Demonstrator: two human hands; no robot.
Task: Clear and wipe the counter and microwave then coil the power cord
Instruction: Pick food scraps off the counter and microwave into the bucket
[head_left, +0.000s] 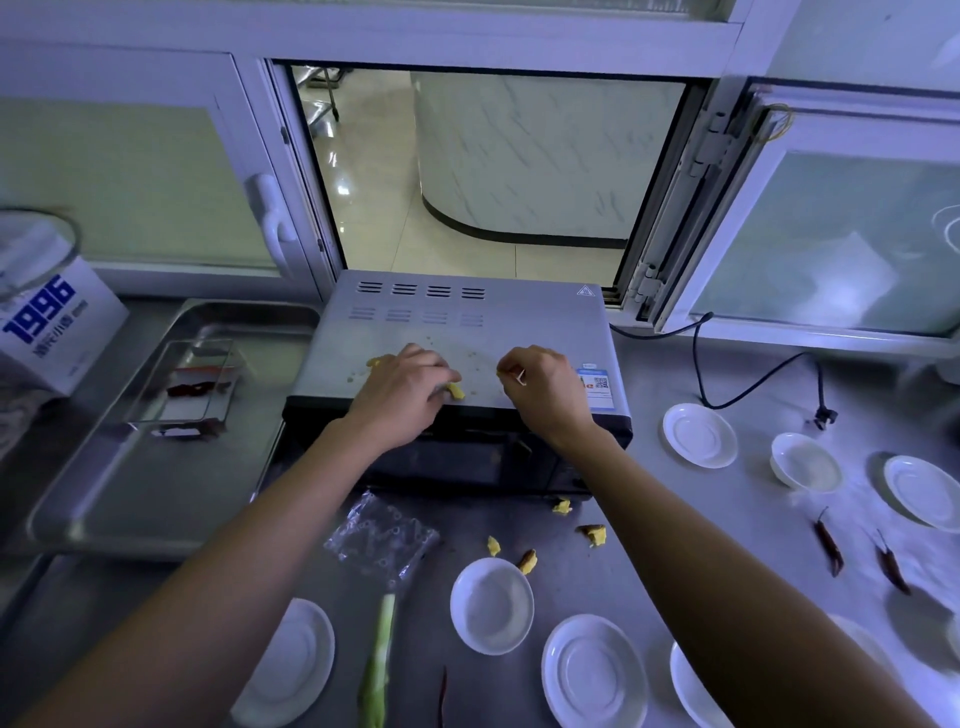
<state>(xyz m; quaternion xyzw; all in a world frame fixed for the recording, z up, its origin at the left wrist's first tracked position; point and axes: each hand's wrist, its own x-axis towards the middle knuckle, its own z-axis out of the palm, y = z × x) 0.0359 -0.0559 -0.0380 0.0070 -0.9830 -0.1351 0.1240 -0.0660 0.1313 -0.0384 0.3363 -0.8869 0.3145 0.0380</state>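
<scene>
microwave long axis left-right, door facing camera

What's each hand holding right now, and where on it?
Left hand pinches a yellow scrap by one end at its fingertips, on the microwave top. Right hand pinches a thin pale stick; where on it cannot be told.

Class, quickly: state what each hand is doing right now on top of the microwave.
Left hand: fingers curled, pinching a yellow food scrap on the microwave.
Right hand: fingers curled, pinching a toothpick.
</scene>
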